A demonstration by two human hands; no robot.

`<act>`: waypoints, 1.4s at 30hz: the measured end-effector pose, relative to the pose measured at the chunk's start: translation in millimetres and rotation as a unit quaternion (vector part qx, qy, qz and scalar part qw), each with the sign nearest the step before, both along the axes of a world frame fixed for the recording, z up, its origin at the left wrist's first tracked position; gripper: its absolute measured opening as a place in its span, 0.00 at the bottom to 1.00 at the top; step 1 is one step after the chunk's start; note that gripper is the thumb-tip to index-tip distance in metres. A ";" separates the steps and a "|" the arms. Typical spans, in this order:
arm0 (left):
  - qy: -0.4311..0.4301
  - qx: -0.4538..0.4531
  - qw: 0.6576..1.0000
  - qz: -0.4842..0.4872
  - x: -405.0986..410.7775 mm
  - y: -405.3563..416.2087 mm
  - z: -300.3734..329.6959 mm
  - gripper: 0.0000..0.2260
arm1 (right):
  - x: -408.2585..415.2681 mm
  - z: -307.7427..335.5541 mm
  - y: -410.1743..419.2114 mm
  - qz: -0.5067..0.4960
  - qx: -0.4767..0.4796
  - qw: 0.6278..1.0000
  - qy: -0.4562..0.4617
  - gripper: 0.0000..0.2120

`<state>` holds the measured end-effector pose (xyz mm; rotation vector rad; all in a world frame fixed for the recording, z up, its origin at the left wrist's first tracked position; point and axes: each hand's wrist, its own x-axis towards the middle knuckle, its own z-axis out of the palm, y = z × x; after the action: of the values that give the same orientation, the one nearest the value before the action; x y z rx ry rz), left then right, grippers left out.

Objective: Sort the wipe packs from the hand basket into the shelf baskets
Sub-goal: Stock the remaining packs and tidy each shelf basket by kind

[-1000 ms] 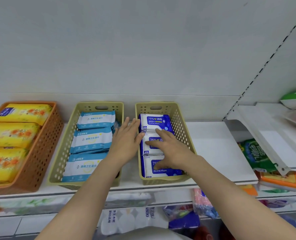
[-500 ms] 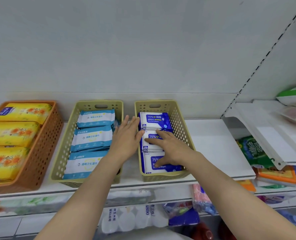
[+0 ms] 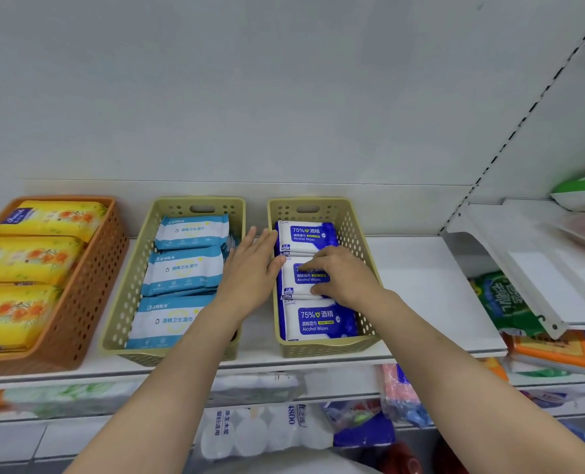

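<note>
Three baskets stand in a row on the white shelf (image 3: 431,289). The right beige basket (image 3: 356,234) holds three dark blue alcohol wipe packs. My right hand (image 3: 344,278) lies on the middle dark blue pack (image 3: 301,278), with fingers and thumb curled at its top and bottom edges. My left hand (image 3: 255,268) rests flat, fingers straight, against the left wall of that basket. The middle beige basket (image 3: 130,285) holds three light blue wipe packs (image 3: 185,268). The orange basket (image 3: 89,285) at left holds yellow packs (image 3: 27,258). The hand basket is out of view.
A tilted white shelf panel (image 3: 523,268) juts out at right, with green and orange packages beneath it. The lower shelf holds tissue rolls (image 3: 260,432) and other packaged goods. A plain grey back wall rises behind the baskets.
My right hand's fingers have curled in over the middle dark blue pack, which has slid back a little. My left hand stays flat at the basket's left wall.
</note>
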<state>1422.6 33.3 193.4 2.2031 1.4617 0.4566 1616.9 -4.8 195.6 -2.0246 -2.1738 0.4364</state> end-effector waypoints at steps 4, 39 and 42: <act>0.001 0.003 1.000 0.005 0.1 -0.1 0.7 0.26 | 0.7 -1.2 -0.4 0.005 0.001 1.000 0.004 0.25; 0.004 0.012 1.000 -0.023 -6.7 -0.1 2.4 0.26 | 0.1 20.7 84.6 -0.060 -0.055 0.997 0.010 0.31; 0.006 0.011 1.000 -0.021 -5.6 0.4 1.3 0.26 | 3.4 20.6 97.5 -0.060 -0.063 0.995 -0.046 0.37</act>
<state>1417.1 33.7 194.7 2.2540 1.4207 0.4479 1620.4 92.7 216.2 -2.2708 -2.1087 0.4840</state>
